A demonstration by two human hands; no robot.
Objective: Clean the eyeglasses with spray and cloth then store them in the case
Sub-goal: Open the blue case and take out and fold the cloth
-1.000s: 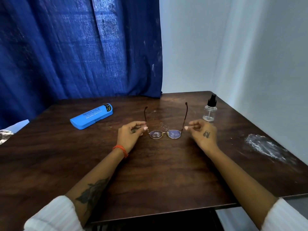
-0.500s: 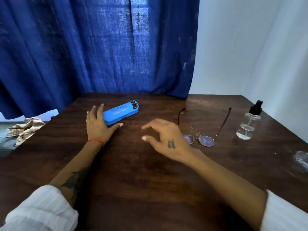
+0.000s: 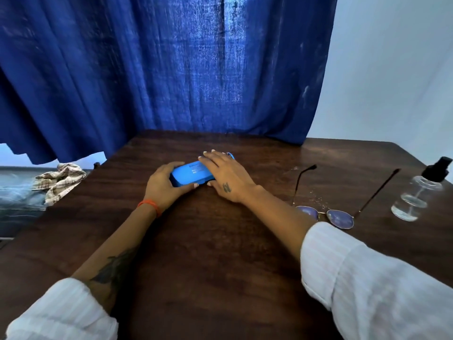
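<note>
A blue glasses case (image 3: 190,175) lies closed on the dark wooden table (image 3: 220,253). My left hand (image 3: 163,186) grips its near left end, thumb along the front edge. My right hand (image 3: 226,174) lies over its right end, fingers across the top and thumb at the front edge. The eyeglasses (image 3: 339,217) rest on the table to the right, temples unfolded and pointing away from me, partly hidden by my right forearm. A clear spray bottle (image 3: 420,196) with a black pump top stands at the far right. A checked cloth (image 3: 58,179) lies crumpled off the table's left edge.
A blue curtain (image 3: 171,69) hangs behind the table, with a white wall (image 3: 392,82) to the right. Small droplets or specks dot the wood between the eyeglass temples. The table's left edge drops off near the cloth.
Both hands left the eyeglasses and moved left to the blue case. My left hand reached it first; now both hold it. The view has turned left.
</note>
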